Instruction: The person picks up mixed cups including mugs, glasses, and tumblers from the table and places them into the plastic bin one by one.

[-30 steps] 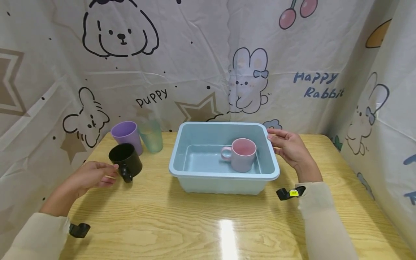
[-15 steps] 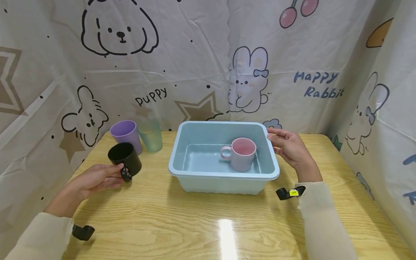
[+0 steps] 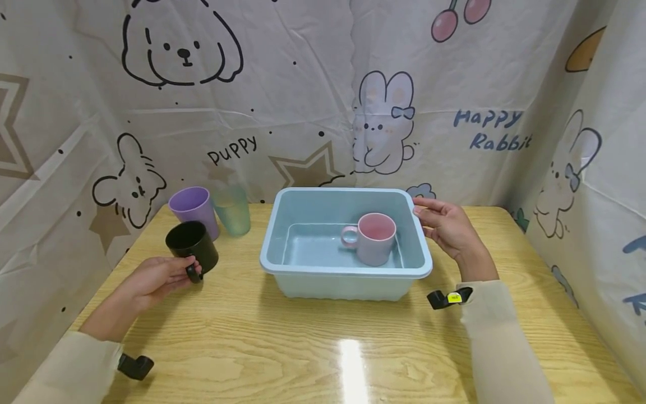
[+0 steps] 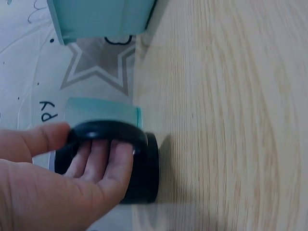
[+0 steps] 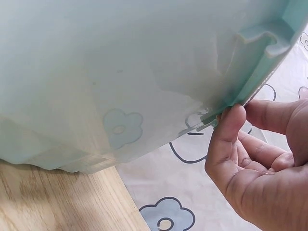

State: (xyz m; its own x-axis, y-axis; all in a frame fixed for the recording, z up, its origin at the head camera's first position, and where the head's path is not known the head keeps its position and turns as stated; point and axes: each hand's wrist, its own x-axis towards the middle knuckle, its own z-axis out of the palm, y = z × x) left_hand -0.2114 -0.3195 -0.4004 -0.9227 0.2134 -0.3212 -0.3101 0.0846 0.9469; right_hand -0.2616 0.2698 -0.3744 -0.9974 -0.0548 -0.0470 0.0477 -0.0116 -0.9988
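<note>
On the left of the table stands a black mug (image 3: 194, 247), its handle toward the person. My left hand (image 3: 158, 279) grips that handle; in the left wrist view the fingers pass through the handle (image 4: 108, 129) and the thumb touches its end. A light blue plastic basin (image 3: 323, 271) sits in the middle of the table. Its right rim is pinched between thumb and finger of my right hand (image 3: 451, 230), as the right wrist view shows under the edge. Inside the basin a pink mug (image 3: 375, 247) stands upright at the right, handle to the left.
Behind the black mug are a purple cup (image 3: 194, 207) and a translucent green cup (image 3: 233, 210), close together. A printed cloth (image 3: 303, 84) hangs behind and at both sides of the wooden table (image 3: 282, 348).
My left hand has moved right, from beside the black mug's handle to gripping it. The black mug stays about where it was. My right hand keeps its hold on the basin rim.
</note>
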